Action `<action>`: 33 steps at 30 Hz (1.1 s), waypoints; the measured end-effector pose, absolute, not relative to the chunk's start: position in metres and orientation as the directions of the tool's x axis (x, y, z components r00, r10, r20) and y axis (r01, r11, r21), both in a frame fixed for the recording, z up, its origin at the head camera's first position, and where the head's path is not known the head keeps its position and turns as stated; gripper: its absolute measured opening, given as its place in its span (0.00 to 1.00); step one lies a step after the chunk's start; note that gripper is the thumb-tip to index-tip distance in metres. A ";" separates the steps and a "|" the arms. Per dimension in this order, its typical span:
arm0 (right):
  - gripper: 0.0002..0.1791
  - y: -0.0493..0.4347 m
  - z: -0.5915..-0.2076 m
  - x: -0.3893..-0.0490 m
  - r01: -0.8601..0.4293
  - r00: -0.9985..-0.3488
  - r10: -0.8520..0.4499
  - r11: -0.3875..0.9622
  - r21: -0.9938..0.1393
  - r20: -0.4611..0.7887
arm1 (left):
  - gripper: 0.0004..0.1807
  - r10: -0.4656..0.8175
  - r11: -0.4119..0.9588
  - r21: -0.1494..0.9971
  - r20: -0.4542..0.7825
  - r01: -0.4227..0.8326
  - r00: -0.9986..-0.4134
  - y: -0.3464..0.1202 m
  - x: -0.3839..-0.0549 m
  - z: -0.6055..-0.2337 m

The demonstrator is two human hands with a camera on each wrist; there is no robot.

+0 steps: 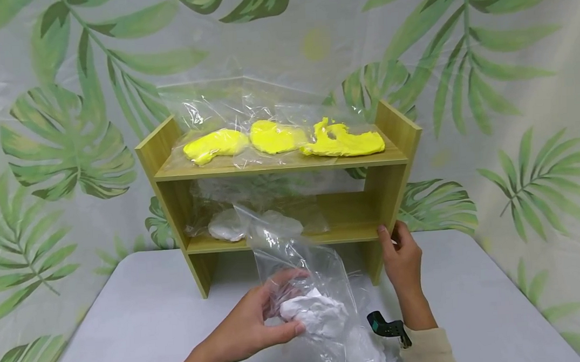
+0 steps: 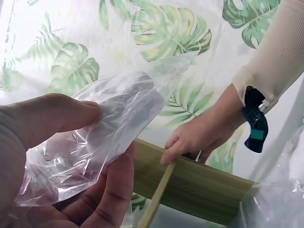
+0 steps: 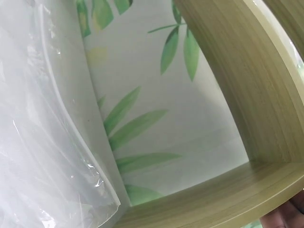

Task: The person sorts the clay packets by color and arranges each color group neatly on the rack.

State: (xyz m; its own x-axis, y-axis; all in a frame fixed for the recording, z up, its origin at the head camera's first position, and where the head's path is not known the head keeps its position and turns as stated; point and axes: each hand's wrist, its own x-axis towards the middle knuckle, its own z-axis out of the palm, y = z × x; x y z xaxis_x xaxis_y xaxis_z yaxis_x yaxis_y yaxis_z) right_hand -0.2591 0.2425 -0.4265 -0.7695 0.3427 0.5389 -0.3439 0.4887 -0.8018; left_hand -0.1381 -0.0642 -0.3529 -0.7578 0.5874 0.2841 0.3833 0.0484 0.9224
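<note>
My left hand (image 1: 245, 326) grips a clear plastic bag (image 1: 298, 256) with a white, clay-like lump (image 1: 317, 312) inside. In the left wrist view the thumb (image 2: 71, 111) lies on top of the bag and the fingers curl beneath it. My right hand (image 1: 402, 260) holds the right side panel of a small wooden shelf (image 1: 289, 169), around the height of its middle board. Only a bit of the right fingers (image 3: 285, 213) shows in the right wrist view. Another bagged white lump (image 1: 364, 350) lies below the held bag, at the bottom of the head view.
Bagged yellow lumps (image 1: 278, 137) lie on the shelf's top board. On the middle board sit bagged white lumps (image 1: 226, 225), partly hidden by the held bag. The shelf stands on a white table (image 1: 145, 317) before a leaf-patterned cloth (image 1: 284, 46). My right wrist wears a dark strap (image 1: 386, 326).
</note>
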 end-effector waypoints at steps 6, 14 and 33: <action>0.20 0.243 -0.426 -0.256 -0.349 -0.771 0.338 0.485 -0.802 0.539 | 0.26 0.597 0.050 0.866 0.373 0.497 -0.710 -0.055 -0.156 -0.340; 0.20 0.243 -0.429 -0.256 -0.318 -0.786 0.341 0.491 -0.811 0.515 | 0.20 0.597 0.103 0.861 0.347 0.498 -0.723 -0.042 -0.189 -0.329; 0.19 0.245 -0.427 -0.258 -0.381 -0.767 0.329 0.457 -0.804 0.551 | 0.19 0.602 0.214 0.858 0.261 0.467 -0.755 -0.018 -0.260 -0.323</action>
State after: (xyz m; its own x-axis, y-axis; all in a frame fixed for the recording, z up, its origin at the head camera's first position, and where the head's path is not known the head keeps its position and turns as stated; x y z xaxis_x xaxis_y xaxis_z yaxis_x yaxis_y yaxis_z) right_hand -0.2582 0.2453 -0.4274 -0.7671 0.3294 0.5505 -0.3807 0.4571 -0.8038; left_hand -0.2602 -0.0182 -0.3228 -0.7546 0.6021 0.2609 0.4673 0.2140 0.8578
